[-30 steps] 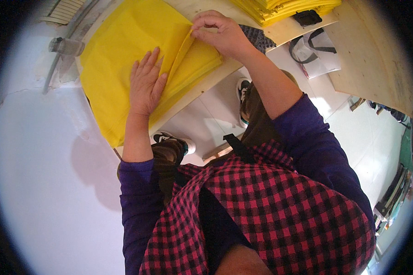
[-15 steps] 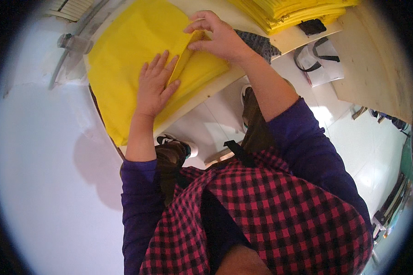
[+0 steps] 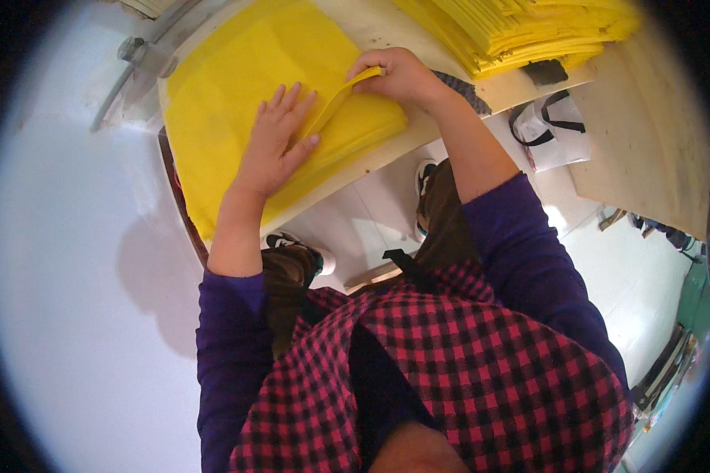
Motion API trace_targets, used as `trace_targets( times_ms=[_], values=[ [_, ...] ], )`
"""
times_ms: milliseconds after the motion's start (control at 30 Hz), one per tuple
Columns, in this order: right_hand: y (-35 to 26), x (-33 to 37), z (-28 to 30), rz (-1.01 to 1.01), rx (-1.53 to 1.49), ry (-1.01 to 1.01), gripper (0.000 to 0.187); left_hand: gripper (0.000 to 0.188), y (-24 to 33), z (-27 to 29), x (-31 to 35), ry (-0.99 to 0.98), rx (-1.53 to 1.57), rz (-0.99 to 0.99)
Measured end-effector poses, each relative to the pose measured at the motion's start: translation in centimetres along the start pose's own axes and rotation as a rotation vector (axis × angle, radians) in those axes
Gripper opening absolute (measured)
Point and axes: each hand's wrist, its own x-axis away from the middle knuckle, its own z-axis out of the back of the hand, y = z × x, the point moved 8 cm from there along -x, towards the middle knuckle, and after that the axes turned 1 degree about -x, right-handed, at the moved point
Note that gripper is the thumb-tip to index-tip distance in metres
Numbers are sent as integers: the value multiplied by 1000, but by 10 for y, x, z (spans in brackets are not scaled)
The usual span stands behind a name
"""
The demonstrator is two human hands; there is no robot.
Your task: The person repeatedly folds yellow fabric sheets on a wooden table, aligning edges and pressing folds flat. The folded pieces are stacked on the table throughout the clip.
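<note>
A wide piece of yellow cloth lies over the left part of a pale wooden table, in what looks like several layers. My left hand rests flat on it with the fingers spread. At the cloth's right side my right hand pinches a raised, folded edge between thumb and fingers. That edge stands up as a narrow strip running from the right hand down toward the left thumb. Beneath it, more yellow layers reach close to the table's near edge.
A tall stack of folded yellow cloth stands at the back right. Beside it lie a small black item and a dark grey patterned cloth. A white bag with black handles sits to the right, next to a wooden panel.
My right hand has closed on the cloth's edge and drawn it a little to the right and toward me. The left hand stays flat in nearly the same place.
</note>
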Motion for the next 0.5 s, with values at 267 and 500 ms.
trace_targets(
  times_ms=[267,500],
  values=[
    [0,4,-4,-98,-109,4,17,53,1,31,46,-19,-123,80],
    [-6,4,-2,-44,-33,-9,15,51,-9,21,59,-45,-140,81]
  ],
)
